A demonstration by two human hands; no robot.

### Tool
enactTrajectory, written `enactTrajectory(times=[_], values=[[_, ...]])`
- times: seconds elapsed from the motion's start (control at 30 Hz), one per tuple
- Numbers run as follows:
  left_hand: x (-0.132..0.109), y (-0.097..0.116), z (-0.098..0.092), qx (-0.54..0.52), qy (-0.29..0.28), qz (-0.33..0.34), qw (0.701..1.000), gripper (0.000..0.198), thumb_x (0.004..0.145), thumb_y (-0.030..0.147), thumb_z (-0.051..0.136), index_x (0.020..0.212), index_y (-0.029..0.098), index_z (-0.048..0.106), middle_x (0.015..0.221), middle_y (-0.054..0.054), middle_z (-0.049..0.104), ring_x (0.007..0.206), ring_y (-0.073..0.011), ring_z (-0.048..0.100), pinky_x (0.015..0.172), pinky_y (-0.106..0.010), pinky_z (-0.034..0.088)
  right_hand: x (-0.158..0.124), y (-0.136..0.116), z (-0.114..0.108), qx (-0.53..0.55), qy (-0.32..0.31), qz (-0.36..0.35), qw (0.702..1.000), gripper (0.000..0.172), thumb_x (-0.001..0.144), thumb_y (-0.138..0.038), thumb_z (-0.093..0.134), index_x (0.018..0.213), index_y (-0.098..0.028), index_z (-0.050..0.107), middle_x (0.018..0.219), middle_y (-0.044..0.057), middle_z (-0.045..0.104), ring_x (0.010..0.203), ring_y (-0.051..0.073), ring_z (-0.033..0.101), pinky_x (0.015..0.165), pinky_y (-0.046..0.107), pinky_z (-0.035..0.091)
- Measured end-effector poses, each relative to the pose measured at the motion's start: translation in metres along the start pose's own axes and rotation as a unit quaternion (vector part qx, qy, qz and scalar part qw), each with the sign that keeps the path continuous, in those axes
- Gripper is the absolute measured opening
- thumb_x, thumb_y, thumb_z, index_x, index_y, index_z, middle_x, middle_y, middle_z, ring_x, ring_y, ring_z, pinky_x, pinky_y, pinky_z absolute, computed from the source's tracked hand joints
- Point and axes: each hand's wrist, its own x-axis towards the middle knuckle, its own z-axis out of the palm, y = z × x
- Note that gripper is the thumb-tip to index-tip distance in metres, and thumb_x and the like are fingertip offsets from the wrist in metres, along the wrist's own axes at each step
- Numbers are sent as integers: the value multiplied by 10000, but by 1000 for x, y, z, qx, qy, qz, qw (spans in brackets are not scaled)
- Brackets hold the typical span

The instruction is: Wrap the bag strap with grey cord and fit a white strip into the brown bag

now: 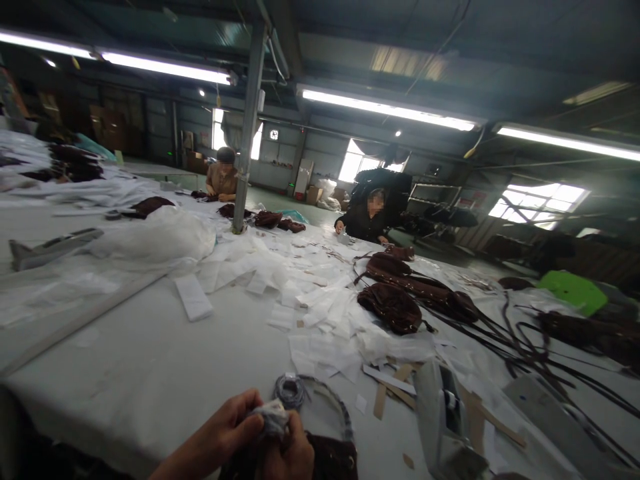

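Observation:
My left hand (230, 427) and my right hand (295, 453) meet at the near edge of the table. Both are closed on a small crumpled piece of whitish-grey wrapping (273, 417), pinched between thumbs and fingers. Beneath them lies a dark brown bag (337, 457), partly hidden by my hands. Its curved handle (340, 403) seems to be wrapped in something greyish. Just beyond my fingers sits a coil of grey cord or strip (290, 393).
A grey tape-dispenser-like device (445, 420) stands at right, beside cardboard strips (383, 397). Thin white sheets (330, 353) litter the table's middle. Brown bags (390, 307) with long straps lie beyond. A post (247, 133) rises at the far side, where two people (220, 180) work.

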Motion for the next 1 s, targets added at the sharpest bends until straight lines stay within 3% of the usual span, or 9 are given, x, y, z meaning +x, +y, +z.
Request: enactTrajectory(times=[0.23,0.37,0.47,0.53,0.63,0.73,0.8,0.9,1.0], values=[[2,1,6,13,14,-21,1000,372,859,540,514,853,170,482,678,42,446,596,-101,369,518,-217,285,3,-18,-3,-28,55,27,998,209,728,-397,493,653,-229,592,476,-37,585,464,156,536,486,229,368],[2,6,7,46,26,-33,998,400,857,558,498,824,160,481,662,50,417,587,-100,350,513,-221,282,3,-16,-2,-15,71,36,997,190,717,-361,505,676,-221,627,494,-34,599,484,159,549,505,224,405],[0,9,10,79,34,-38,996,387,866,548,485,825,163,485,652,50,436,580,-106,367,511,-223,290,4,-4,3,5,82,49,995,218,697,-342,534,796,-206,673,579,-13,659,565,179,607,562,227,452],[-2,10,13,121,49,-38,991,355,872,523,488,828,171,499,647,46,469,587,-117,397,529,-228,304,7,5,5,47,81,54,994,332,675,-308,528,944,-181,676,760,28,721,706,203,660,648,236,490],[-5,12,18,185,72,-44,979,276,864,461,528,843,186,527,696,25,546,657,-147,469,599,-236,347,14,14,5,126,47,75,988,448,633,-241,499,1043,-145,653,937,75,728,850,226,671,747,269,514],[-6,13,19,192,73,-45,978,220,854,413,550,862,193,550,727,16,581,690,-163,501,633,-241,367,19,10,1,180,-17,93,979,331,643,-243,547,934,-151,677,833,60,733,800,233,673,719,288,530],[-5,14,15,156,59,-36,985,229,855,411,544,849,182,558,703,17,574,657,-155,495,606,-237,365,17,4,-3,210,-56,92,972,283,688,-334,616,902,-165,688,802,50,733,774,231,672,692,291,537],[-4,11,4,93,47,-32,994,291,871,441,511,841,157,563,664,17,562,604,-138,480,556,-229,356,5,5,-6,256,-90,109,956,488,701,-527,657,1036,-172,675,823,59,734,723,216,673,625,287,543],[-5,7,-5,81,79,-43,993,333,879,458,499,824,137,566,622,24,529,564,-119,446,517,-219,335,-10,21,-6,272,-100,166,942,658,637,-601,705,1123,-164,632,708,45,710,534,177,644,481,257,511]])
